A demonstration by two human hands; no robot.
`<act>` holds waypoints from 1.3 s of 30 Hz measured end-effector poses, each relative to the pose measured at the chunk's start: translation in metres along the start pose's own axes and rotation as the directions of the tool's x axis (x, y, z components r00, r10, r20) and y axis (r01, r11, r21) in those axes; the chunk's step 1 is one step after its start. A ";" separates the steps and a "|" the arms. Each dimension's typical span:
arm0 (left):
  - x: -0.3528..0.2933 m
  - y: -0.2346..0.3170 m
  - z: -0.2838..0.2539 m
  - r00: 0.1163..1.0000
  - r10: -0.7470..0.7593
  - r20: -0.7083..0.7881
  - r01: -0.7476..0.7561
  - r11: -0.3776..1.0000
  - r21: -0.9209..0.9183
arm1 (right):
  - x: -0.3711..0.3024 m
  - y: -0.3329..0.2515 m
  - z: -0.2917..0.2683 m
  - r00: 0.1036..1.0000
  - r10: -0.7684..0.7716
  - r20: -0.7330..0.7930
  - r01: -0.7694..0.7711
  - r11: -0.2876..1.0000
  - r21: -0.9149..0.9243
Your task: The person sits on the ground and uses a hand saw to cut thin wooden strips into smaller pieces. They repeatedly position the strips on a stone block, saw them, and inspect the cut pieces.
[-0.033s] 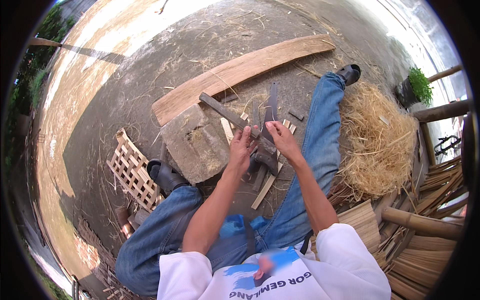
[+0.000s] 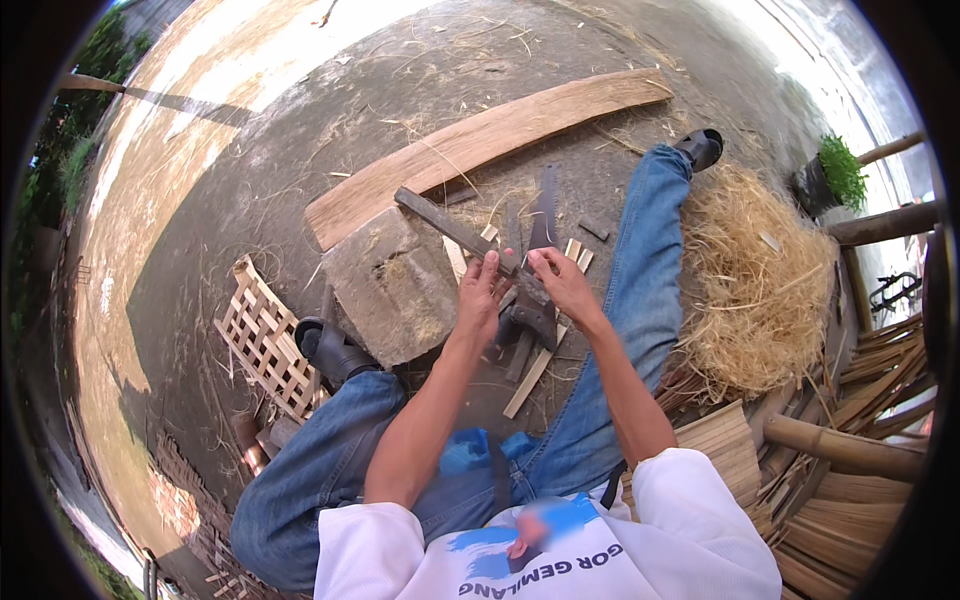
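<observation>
A dark, straight wooden bar (image 2: 440,219) slants between my hands, its far end over a rough stone block (image 2: 388,290). My left hand (image 2: 481,300) is wrapped round its middle from the left. At the bar's near right part, my right hand (image 2: 564,283) is closed with thumb and fingertips pinched together; whatever is in the pinch is too small to make out. Beneath my hands, a handsaw (image 2: 544,205) with a dark blade and dark handle lies on the ground. Beside it are pale wooden strips (image 2: 537,380) and a short dark wood offcut (image 2: 594,229).
A long curved plank (image 2: 480,140) lies beyond the block. Woven slats (image 2: 268,335) are at left, by my left shoe. Right of my outstretched leg spreads a heap of shavings (image 2: 755,285). Bamboo poles (image 2: 840,444) and stacked strips (image 2: 850,530) stand at lower right.
The dark bar has shifted slightly left. My right hand has moved a little left and down along it, while my left hand stays nearly in place.
</observation>
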State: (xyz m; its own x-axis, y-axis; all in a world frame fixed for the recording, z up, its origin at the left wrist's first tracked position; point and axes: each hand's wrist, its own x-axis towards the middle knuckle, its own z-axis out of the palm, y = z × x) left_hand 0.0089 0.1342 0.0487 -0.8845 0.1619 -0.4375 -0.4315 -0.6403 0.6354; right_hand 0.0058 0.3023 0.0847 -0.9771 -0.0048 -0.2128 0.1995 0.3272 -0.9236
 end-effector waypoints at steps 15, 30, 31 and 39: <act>-0.011 0.004 -0.005 0.947 0.111 -0.301 -0.126 0.992 -0.031 | 0.061 -0.012 0.030 0.830 0.020 0.557 -0.085 0.992 0.091; 0.002 0.078 -0.058 0.650 0.701 0.293 -0.215 -0.199 0.956 | 0.165 -0.017 0.099 0.472 0.276 0.837 0.094 0.928 -0.359; 0.002 0.079 -0.069 0.683 0.671 0.288 -0.214 -0.194 0.958 | 0.165 -0.020 0.102 0.465 0.286 0.838 0.097 0.924 -0.370; 0.008 0.069 -0.110 0.802 0.530 0.277 -0.312 -0.024 0.950 | 0.186 -0.013 0.120 0.388 0.366 0.846 0.059 0.906 -0.419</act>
State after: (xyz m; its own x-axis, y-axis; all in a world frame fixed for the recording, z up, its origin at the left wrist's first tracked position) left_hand -0.0085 0.0084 0.0193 -0.9868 -0.0017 0.1621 0.1181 0.6778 0.7257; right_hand -0.1692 0.1834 0.0194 -0.2429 -0.6814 -0.6904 0.0916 0.6924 -0.7156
